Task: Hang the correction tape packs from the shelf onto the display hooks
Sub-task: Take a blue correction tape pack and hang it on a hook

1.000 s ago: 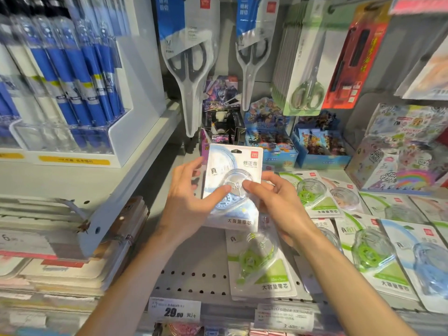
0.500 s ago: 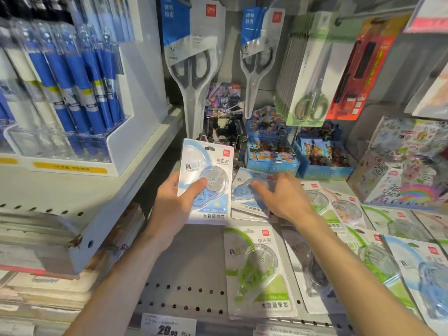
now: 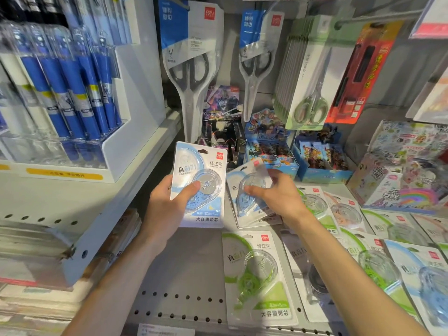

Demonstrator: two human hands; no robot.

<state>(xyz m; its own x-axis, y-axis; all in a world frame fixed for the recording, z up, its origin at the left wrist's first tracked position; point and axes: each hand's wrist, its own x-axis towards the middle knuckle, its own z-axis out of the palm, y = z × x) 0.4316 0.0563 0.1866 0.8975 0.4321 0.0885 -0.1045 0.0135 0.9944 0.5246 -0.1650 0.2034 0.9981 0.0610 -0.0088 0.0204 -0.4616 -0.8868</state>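
While left hand (image 3: 167, 204) grips blue pack (image 3: 200, 185), right hand (image 3: 278, 195) pinches second pack (image 3: 247, 202).

A grey perforated metal shelf (image 3: 179, 299) is forming the lower surface, with a row of holes running along its front edge. A white shelf unit (image 3: 135, 98) is standing to the left — its angled side bracket (image 3: 80, 253) is projecting forward, pierced by holes. A grey back panel (image 3: 232, 69) is closing off the rear, and a metal hook rod (image 3: 368, 19) is extending from it at the upper right. Light is falling evenly from above, leaving the recess under the white shelf in shadow.
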